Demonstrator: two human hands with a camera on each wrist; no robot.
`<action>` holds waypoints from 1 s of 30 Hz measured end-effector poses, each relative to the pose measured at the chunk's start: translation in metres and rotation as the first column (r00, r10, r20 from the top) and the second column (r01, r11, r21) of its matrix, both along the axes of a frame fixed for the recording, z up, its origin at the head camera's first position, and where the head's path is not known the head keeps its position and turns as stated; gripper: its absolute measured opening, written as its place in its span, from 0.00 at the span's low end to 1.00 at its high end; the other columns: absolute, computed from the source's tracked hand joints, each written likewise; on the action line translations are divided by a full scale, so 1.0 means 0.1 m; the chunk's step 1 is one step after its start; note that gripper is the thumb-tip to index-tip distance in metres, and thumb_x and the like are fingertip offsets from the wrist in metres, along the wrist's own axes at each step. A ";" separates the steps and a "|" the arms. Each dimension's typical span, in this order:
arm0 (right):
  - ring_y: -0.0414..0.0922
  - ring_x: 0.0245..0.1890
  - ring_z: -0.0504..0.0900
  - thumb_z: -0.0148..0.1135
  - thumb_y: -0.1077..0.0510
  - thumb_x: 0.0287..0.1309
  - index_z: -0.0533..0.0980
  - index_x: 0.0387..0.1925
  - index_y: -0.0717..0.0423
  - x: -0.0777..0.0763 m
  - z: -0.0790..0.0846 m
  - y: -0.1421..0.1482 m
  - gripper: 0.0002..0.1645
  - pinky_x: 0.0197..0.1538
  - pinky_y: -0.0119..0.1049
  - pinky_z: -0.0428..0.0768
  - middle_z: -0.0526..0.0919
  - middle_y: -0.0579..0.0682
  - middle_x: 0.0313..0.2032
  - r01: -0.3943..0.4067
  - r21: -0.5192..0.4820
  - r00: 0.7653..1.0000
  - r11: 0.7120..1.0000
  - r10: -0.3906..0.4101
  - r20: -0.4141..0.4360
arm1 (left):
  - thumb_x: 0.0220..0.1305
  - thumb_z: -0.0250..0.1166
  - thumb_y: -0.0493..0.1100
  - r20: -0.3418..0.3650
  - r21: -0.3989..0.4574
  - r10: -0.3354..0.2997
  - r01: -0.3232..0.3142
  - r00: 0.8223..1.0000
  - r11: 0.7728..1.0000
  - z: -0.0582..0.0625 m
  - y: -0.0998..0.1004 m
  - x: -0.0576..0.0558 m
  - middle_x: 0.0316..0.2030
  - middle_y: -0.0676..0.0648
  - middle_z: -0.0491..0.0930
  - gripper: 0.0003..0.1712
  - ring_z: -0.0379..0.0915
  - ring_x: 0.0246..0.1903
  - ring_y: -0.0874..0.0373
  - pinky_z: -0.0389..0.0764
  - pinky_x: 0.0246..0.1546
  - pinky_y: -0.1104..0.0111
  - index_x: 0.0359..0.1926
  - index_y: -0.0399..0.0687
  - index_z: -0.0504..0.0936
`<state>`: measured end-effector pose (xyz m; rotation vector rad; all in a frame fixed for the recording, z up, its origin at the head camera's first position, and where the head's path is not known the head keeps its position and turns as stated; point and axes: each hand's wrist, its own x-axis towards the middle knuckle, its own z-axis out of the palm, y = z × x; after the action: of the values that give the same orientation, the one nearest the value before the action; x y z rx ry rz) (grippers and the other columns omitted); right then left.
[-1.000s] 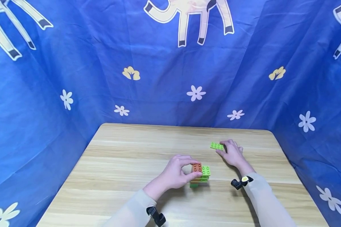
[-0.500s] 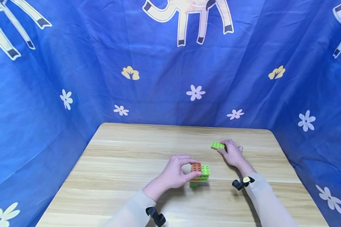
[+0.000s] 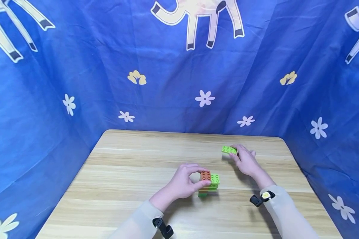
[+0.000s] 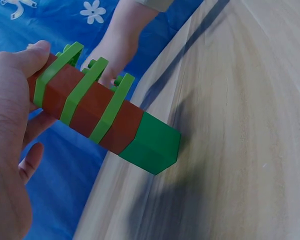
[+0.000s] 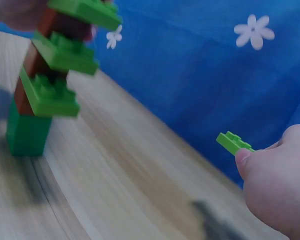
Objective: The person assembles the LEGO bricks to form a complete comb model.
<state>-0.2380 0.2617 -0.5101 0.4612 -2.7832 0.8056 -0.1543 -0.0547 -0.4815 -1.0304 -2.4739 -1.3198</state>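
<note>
A tower of toy building bricks stands near the middle of the table, gripped at its top by my left hand [image 3: 183, 182]. It has a dark green base brick [image 4: 152, 145], brown bricks [image 4: 92, 112] above it, and thin lime green plates [image 5: 65, 52] between them that stick out to one side. A brown brick [image 3: 205, 175] tops the tower, with thumb and fingers on either side. Farther back on the right, my right hand [image 3: 247, 162] pinches one end of a flat lime green studded plate [image 3: 228, 149]. In the right wrist view, that plate appears held above the table.
The wooden table [image 3: 131, 166] has light grain and rounded back corners. Blue cloth [image 3: 167, 93] with white flowers and animal prints hangs behind it and at both sides. A black wrist camera [image 3: 164, 228] sits on the left sleeve, another black camera [image 3: 261, 198] on the right.
The right hand has lifted the lime green plate slightly off the table, and its wrist has shifted a little to the right. The left hand keeps its grip on the tower.
</note>
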 end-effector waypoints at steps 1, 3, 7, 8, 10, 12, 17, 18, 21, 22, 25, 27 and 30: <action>0.47 0.40 0.78 0.63 0.53 0.77 0.74 0.68 0.62 0.02 0.03 -0.01 0.26 0.48 0.52 0.60 0.82 0.51 0.47 -0.009 0.000 1.000 1.000 0.009 -0.011 | 0.63 0.77 0.61 -0.001 0.005 -0.002 0.002 1.000 1.000 0.00 0.00 0.00 0.47 0.63 0.87 0.23 0.82 0.50 0.63 0.78 0.60 0.56 0.54 0.57 0.90; 0.45 0.38 0.76 0.62 0.52 0.77 0.75 0.68 0.61 0.07 0.10 -0.04 0.26 0.48 0.51 0.59 0.81 0.49 0.43 -0.025 0.003 0.999 1.000 0.025 -0.031 | 0.63 0.77 0.60 -0.004 0.014 -0.004 0.004 1.000 1.000 -0.01 0.00 0.00 0.47 0.62 0.87 0.23 0.82 0.50 0.63 0.78 0.59 0.56 0.54 0.56 0.90; 0.43 0.36 0.75 0.62 0.51 0.77 0.76 0.66 0.60 0.18 0.27 -0.11 0.25 0.47 0.49 0.58 0.79 0.46 0.40 -0.056 -0.001 0.997 0.998 0.056 -0.061 | 0.63 0.78 0.60 -0.010 0.031 -0.002 0.003 1.000 1.000 -0.03 0.01 0.00 0.46 0.62 0.88 0.22 0.82 0.49 0.64 0.80 0.58 0.58 0.53 0.56 0.90; 0.43 0.36 0.75 0.62 0.51 0.77 0.76 0.66 0.60 0.21 0.31 -0.12 0.25 0.46 0.48 0.58 0.79 0.46 0.40 -0.064 -0.002 0.996 0.998 0.063 -0.065 | 0.63 0.78 0.59 -0.010 0.035 -0.003 0.003 1.000 0.999 -0.03 0.01 0.00 0.46 0.63 0.88 0.22 0.82 0.49 0.65 0.80 0.58 0.59 0.53 0.56 0.91; 0.42 0.36 0.75 0.62 0.50 0.77 0.76 0.66 0.60 0.27 0.39 -0.15 0.25 0.46 0.47 0.58 0.79 0.45 0.40 -0.078 -0.007 0.994 0.997 0.078 -0.071 | 0.63 0.78 0.59 -0.011 0.047 -0.007 0.007 1.000 0.999 -0.04 0.01 0.00 0.45 0.63 0.87 0.22 0.83 0.48 0.65 0.80 0.57 0.60 0.53 0.56 0.90; 0.42 0.36 0.75 0.61 0.51 0.78 0.76 0.66 0.61 0.33 0.47 -0.18 0.25 0.46 0.46 0.58 0.79 0.45 0.41 -0.095 -0.015 0.993 0.995 0.093 -0.077 | 0.62 0.78 0.59 -0.010 0.057 -0.009 0.009 1.000 0.998 -0.05 0.01 0.00 0.44 0.63 0.87 0.22 0.83 0.47 0.65 0.81 0.56 0.60 0.53 0.55 0.90; 0.40 0.35 0.75 0.63 0.52 0.77 0.76 0.65 0.61 0.48 0.62 -0.23 0.23 0.47 0.46 0.58 0.79 0.43 0.41 -0.141 -0.022 0.984 0.990 0.137 -0.111 | 0.61 0.79 0.59 0.009 0.057 -0.004 0.003 1.000 0.998 -0.07 0.01 0.01 0.42 0.65 0.86 0.24 0.82 0.46 0.65 0.81 0.55 0.61 0.53 0.55 0.90; 0.39 0.35 0.75 0.63 0.52 0.77 0.77 0.64 0.60 0.51 0.65 -0.25 0.23 0.47 0.46 0.58 0.79 0.42 0.41 -0.149 -0.019 0.982 0.989 0.146 -0.121 | 0.61 0.79 0.59 0.013 0.057 -0.003 0.002 1.000 0.998 -0.08 0.01 0.01 0.42 0.65 0.86 0.24 0.82 0.46 0.66 0.81 0.55 0.62 0.53 0.54 0.90; 0.38 0.35 0.75 0.64 0.52 0.76 0.77 0.63 0.57 0.59 0.73 -0.29 0.21 0.49 0.46 0.59 0.79 0.41 0.41 -0.174 -0.010 0.974 0.985 0.171 -0.147 | 0.61 0.79 0.59 0.019 0.055 -0.001 -0.001 1.000 0.999 -0.07 0.00 0.01 0.42 0.64 0.87 0.24 0.83 0.45 0.65 0.81 0.55 0.62 0.53 0.52 0.90; 0.38 0.35 0.74 0.64 0.52 0.76 0.78 0.63 0.56 0.62 0.75 -0.30 0.21 0.49 0.46 0.59 0.79 0.40 0.41 -0.182 -0.005 0.972 0.983 0.179 -0.153 | 0.61 0.79 0.59 0.019 0.054 0.001 -0.002 1.000 0.999 -0.07 0.00 0.01 0.42 0.63 0.87 0.24 0.83 0.45 0.65 0.81 0.55 0.61 0.53 0.52 0.90; 0.37 0.37 0.74 0.64 0.51 0.76 0.78 0.63 0.53 0.71 0.81 -0.35 0.20 0.48 0.45 0.58 0.79 0.38 0.43 -0.206 0.005 0.965 0.979 0.204 -0.163 | 0.61 0.79 0.59 0.018 0.052 0.006 -0.007 1.000 0.999 -0.07 0.01 0.00 0.42 0.62 0.87 0.25 0.83 0.45 0.65 0.81 0.56 0.61 0.53 0.51 0.90; 0.37 0.38 0.75 0.64 0.51 0.76 0.77 0.63 0.51 0.77 0.85 -0.39 0.20 0.48 0.45 0.58 0.79 0.37 0.46 -0.224 0.008 0.961 0.975 0.222 -0.165 | 0.61 0.79 0.59 0.021 0.054 0.006 -0.007 1.000 0.999 -0.08 0.01 0.00 0.43 0.62 0.87 0.25 0.83 0.45 0.65 0.82 0.56 0.61 0.53 0.51 0.90; 0.36 0.40 0.75 0.63 0.51 0.76 0.78 0.63 0.48 0.86 0.87 -0.42 0.18 0.49 0.44 0.58 0.80 0.36 0.48 -0.253 0.006 0.954 0.967 0.251 -0.166 | 0.61 0.79 0.59 0.025 0.060 0.002 -0.003 1.000 0.998 -0.08 0.01 0.00 0.43 0.61 0.88 0.25 0.84 0.46 0.65 0.82 0.56 0.62 0.53 0.51 0.90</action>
<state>-0.1521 0.2194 -0.4227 0.8540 -2.5950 0.7980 -0.1543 -0.0534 -0.4894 -1.0031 -2.4365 -1.4046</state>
